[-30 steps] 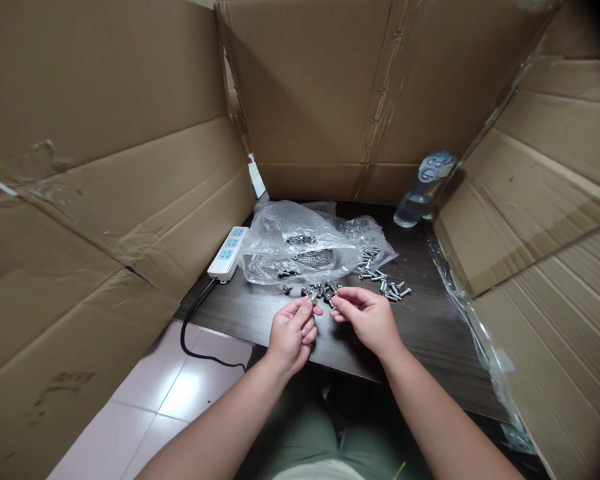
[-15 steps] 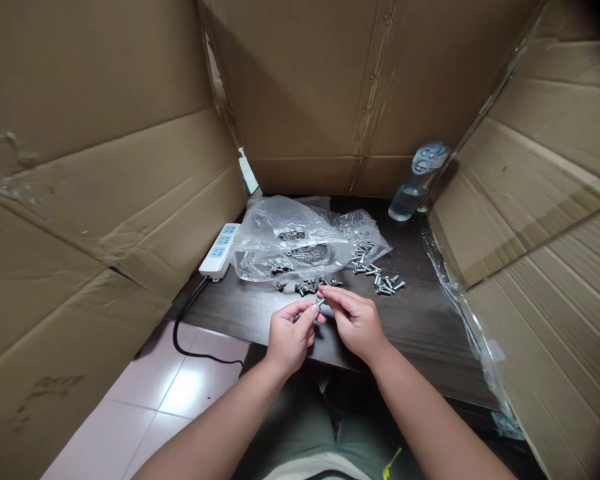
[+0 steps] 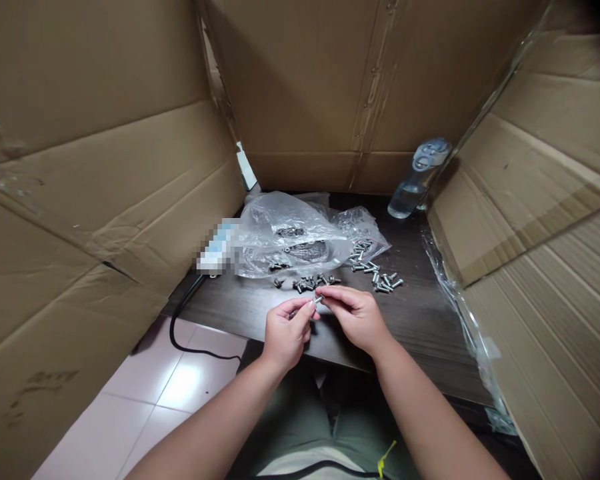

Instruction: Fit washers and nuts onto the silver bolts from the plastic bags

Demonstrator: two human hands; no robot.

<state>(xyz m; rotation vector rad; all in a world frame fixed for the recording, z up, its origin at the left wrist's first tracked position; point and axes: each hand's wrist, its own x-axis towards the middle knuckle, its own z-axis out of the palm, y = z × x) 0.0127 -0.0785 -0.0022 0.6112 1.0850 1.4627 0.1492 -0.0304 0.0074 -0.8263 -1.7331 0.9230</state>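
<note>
Between my two hands, above the front of the dark table, is a small silver screw [image 3: 319, 299]. My left hand [image 3: 287, 332] pinches its left end between thumb and finger. At its other end, the fingertips of my right hand [image 3: 357, 318] are pressed together; whatever they grip there is too small to make out. Just behind my hands lies a row of dark-headed screws [image 3: 310, 283]. Silver screws [image 3: 389, 283] are scattered to the right, some by the mouth of a clear plastic bag [image 3: 357, 225]. A larger plastic bag [image 3: 265, 230] with metal parts inside lies behind the row.
A power strip [image 3: 220, 247], partly pixelated, sits at the table's left edge, its black cable [image 3: 174, 327] hanging down. A water bottle [image 3: 410, 190] stands at the back right. Cardboard walls [image 3: 300, 87] enclose the left, back and right of the dark table [image 3: 425, 333].
The fingertips of my right hand have moved onto the end of the screw, which is tilted slightly differently. The whole view has shifted slightly.
</note>
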